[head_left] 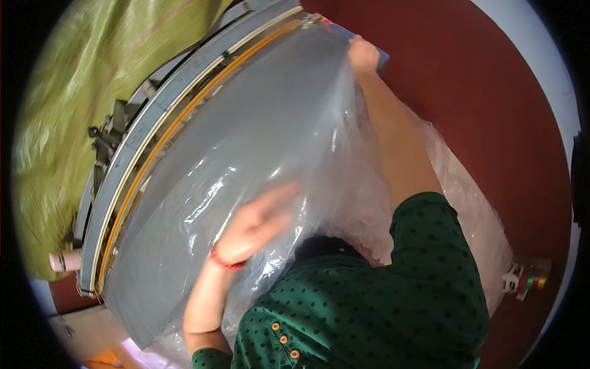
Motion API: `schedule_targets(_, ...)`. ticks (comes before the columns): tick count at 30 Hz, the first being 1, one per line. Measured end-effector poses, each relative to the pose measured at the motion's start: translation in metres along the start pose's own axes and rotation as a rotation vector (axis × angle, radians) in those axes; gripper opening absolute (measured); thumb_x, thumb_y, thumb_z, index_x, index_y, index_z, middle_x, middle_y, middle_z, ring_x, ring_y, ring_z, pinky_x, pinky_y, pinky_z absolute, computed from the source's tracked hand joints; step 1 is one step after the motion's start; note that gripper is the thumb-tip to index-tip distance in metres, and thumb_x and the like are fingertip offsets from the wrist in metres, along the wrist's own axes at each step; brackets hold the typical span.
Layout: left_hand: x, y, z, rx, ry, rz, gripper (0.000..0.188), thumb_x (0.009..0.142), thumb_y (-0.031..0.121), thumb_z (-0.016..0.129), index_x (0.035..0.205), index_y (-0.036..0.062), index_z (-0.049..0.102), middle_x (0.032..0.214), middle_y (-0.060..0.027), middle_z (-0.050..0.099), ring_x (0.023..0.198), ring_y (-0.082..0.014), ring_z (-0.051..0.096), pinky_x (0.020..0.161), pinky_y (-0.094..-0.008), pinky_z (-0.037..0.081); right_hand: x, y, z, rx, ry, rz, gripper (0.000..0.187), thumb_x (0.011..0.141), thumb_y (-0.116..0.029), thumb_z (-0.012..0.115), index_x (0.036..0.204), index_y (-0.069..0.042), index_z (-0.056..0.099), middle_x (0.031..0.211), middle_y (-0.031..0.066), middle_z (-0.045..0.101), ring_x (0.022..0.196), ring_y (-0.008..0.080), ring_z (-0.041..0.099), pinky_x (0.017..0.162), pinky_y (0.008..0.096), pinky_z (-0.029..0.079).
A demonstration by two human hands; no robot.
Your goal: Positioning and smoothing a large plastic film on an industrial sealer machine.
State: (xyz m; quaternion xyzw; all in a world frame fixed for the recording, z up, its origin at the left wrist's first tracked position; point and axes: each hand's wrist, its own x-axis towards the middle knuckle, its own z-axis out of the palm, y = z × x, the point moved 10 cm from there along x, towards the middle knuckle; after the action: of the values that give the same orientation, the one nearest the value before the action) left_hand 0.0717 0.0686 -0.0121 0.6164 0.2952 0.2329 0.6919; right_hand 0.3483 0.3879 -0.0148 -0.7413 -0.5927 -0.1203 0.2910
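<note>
Head view shows the clear plastic sheet [283, 135] below the left hand [258, 224], whose blurry fingers look loose, while the right hand [364, 55] seems to grip its far edge. Gentle, even pulling should work best, minding the orange strip [163, 135] left of the left fingers.

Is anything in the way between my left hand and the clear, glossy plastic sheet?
Nothing visible stands between your bare left hand and the clear, glossy plastic sheet below; whether they touch, I can't tell.
</note>
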Motion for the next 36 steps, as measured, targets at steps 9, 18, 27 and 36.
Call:
schedule_targets(9,0.088,-0.079,0.081,-0.4,-0.073,-0.306,0.043,0.08,0.012,0.056,0.117,-0.0043,0.041,0.094,-0.0115,0.057,0.074,-0.0152,0.055,0.069,-0.0265,0.045,-0.005,0.024,0.0,-0.005,-0.052,0.077,0.025,0.082,-0.025,0.042,0.09,-0.008,0.059,0.088,0.0132,0.062,0.083,0.0294,0.06,0.07,0.0416,0.047)
schedule_targets(18,-0.073,0.084,0.069,0.28,0.332,0.148,0.038,0.073,0.017,0.059,0.108,0.0019,0.055,0.111,-0.0152,0.052,0.104,-0.0267,0.049,0.091,-0.0367,0.037,0.009,0.036,0.007,0.051,-0.065,0.098,0.025,0.082,-0.028,0.045,0.093,-0.009,0.058,0.089,0.0132,0.062,0.084,0.0293,0.059,0.071,0.0406,0.046)
schedule_targets(27,-0.426,0.101,-0.013,0.694,1.497,0.409,0.047,0.078,0.026,0.052,0.118,0.0027,0.045,0.119,-0.015,0.046,0.109,-0.027,0.044,0.095,-0.0388,0.033,-0.012,0.034,-0.017,-0.072,-0.127,0.003,0.028,0.084,-0.029,0.039,0.097,-0.015,0.06,0.097,0.011,0.06,0.091,0.0293,0.056,0.077,0.041,0.044)
schedule_targets(36,-0.727,0.158,-0.104,1.059,2.166,-0.514,0.026,0.079,0.018,0.055,0.097,-0.0012,0.056,0.106,-0.0122,0.054,0.1,-0.0207,0.05,0.086,-0.031,0.036,-0.004,0.014,0.004,-0.093,-0.118,-0.111,0.035,0.087,-0.037,0.035,0.1,-0.011,0.054,0.092,0.0184,0.058,0.087,0.038,0.054,0.071,0.046,0.041)
